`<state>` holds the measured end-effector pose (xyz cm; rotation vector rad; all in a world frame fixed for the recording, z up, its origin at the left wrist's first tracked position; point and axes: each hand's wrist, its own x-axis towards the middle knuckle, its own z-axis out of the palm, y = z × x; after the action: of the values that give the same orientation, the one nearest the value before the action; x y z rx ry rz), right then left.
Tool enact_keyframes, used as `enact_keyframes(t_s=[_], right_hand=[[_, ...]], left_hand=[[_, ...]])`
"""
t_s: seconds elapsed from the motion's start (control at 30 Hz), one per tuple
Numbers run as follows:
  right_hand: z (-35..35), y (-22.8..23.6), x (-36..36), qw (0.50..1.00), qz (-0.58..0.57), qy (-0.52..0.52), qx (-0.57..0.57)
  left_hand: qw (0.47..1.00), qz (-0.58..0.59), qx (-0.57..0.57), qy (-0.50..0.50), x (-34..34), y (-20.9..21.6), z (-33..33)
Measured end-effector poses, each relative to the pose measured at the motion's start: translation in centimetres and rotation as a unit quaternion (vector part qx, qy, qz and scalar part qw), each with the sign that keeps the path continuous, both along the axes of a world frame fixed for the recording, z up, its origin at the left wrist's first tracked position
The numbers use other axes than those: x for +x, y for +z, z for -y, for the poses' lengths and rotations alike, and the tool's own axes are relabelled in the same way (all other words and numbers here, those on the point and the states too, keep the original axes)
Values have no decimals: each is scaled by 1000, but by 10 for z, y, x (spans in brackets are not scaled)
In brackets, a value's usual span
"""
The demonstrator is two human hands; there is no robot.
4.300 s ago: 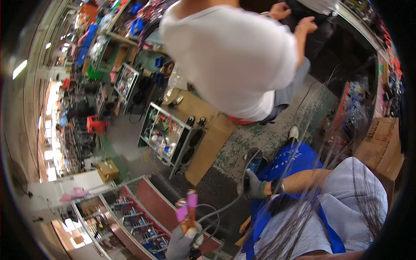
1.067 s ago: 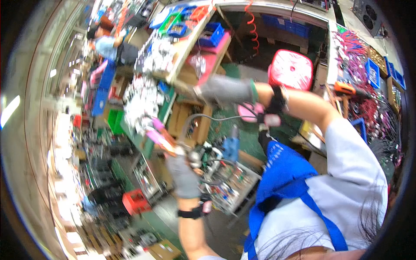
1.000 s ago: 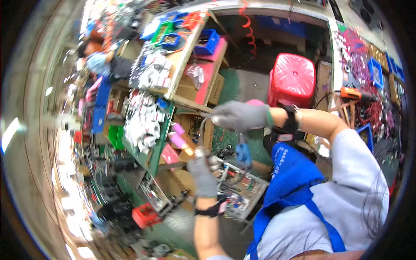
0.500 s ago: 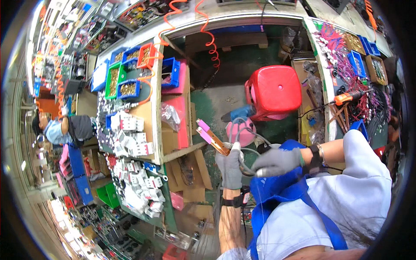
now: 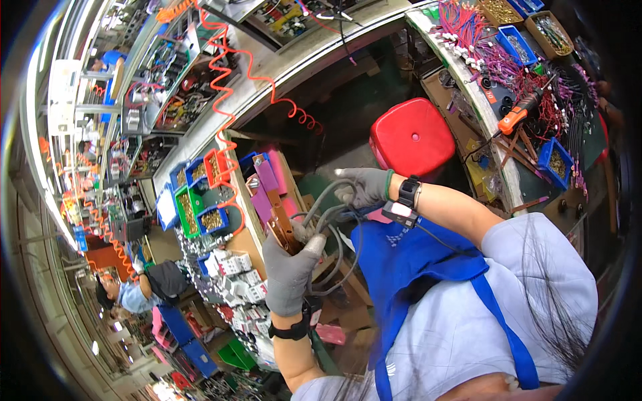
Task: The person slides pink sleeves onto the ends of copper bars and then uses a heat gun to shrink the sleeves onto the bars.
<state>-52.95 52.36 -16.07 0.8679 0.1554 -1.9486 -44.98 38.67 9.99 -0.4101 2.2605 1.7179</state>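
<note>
My left hand (image 5: 289, 271), in a grey glove, is closed around copper bars (image 5: 281, 224). Purple-pink sleeves (image 5: 266, 177) cover their far ends, which point away toward the workbench. Loops of grey cable (image 5: 360, 247) hang between my hands and run close by the left thumb. My right hand (image 5: 366, 186), gloved too, has its fingers bent around the far part of the cable loops. Fingers partly hide where the cable meets the bars.
A red stool (image 5: 414, 137) stands ahead. On the left bench are bins (image 5: 187, 210) of brass parts and white switch-like units (image 5: 234, 274). The right bench holds an orange power screwdriver (image 5: 515, 120) and red-purple wires (image 5: 461, 33). Orange coiled hoses (image 5: 224, 73) hang ahead-left.
The view has turned and shifted. My left hand has brought the copper bars over beside the left bench. My right hand has moved from near my apron to the far side of the cable loops.
</note>
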Motion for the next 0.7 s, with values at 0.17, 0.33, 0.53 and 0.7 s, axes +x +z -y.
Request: enact_keyframes(t_s=[0.17,0.33,0.53,0.7], right_hand=[[-8,7,-24,843,-489,213,72],[-15,-18,-31,873,-230,408,134],[-11,-22,-73,799,-420,205,379],[-50,66,-102,830,-154,-268,464]], left_hand=[[999,13,31,-28,-55,-29,23],[993,62,11,-104,-129,-74,71],[967,59,22,-245,-209,-153,113],[939,142,81,-302,-259,-196,128]])
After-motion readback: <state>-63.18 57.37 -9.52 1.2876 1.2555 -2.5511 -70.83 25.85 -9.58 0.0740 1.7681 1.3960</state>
